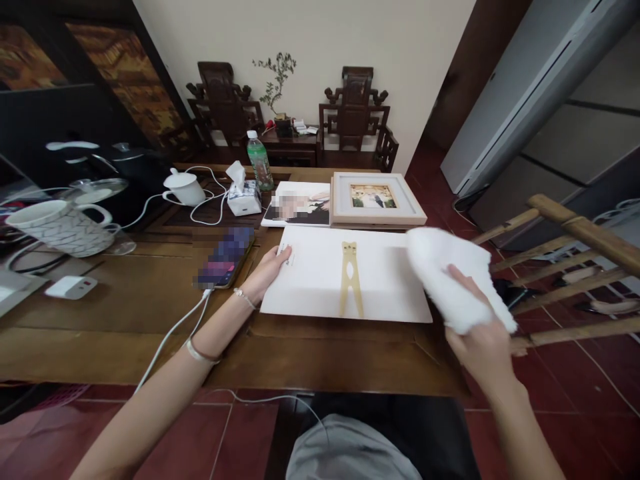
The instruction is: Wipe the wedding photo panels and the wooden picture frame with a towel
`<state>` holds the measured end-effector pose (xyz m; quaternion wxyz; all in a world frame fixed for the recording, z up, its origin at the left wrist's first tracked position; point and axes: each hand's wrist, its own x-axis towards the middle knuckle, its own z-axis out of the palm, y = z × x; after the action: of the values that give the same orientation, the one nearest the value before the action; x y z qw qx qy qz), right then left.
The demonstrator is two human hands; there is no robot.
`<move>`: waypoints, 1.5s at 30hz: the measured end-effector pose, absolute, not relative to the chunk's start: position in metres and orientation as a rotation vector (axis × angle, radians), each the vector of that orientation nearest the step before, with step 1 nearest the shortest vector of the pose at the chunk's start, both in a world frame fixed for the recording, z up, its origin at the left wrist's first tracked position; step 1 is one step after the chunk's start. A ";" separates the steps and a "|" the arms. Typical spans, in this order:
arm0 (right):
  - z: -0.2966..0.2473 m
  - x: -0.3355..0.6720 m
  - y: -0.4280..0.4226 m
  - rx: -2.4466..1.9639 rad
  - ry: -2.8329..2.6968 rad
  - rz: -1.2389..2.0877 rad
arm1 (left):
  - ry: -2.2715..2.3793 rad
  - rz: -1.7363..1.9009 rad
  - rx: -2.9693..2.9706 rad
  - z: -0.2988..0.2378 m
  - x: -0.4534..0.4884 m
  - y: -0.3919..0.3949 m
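Passing in front, meeting obstacles behind

Finding bare wood along the near edge of the table (340, 363), in front of the white board (315, 273). Running into the wooden frame (380, 219) and photo print (320, 208) just behind it. Meeting the white sheet (440, 270) in the right hand (483, 347) by the board's right end, then the chair (590, 233) beyond. Snagging, leftward, on the phone (230, 257) and its white cable (161, 343).

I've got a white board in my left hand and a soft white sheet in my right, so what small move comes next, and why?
Perhaps sweep the white sheet inward across the white board: your right hand holds it by the board's right end, and your left hand holds the opposite edge.
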<state>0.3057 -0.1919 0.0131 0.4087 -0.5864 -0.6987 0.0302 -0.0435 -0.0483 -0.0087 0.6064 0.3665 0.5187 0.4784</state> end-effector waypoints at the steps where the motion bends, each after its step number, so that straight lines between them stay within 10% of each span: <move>1: 0.012 0.303 -0.191 -1.373 -1.947 0.039 | 1.202 1.106 0.847 -0.009 -0.043 -0.048; 45: -0.008 0.273 -0.163 -1.237 -2.501 -0.255 | 2.000 0.689 2.430 -0.026 -0.044 -0.063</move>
<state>0.2729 -0.1628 -0.0084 0.1691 -0.4351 -0.8798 -0.0897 -0.0440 -0.0627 -0.0256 -0.0400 0.7537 0.6202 0.2137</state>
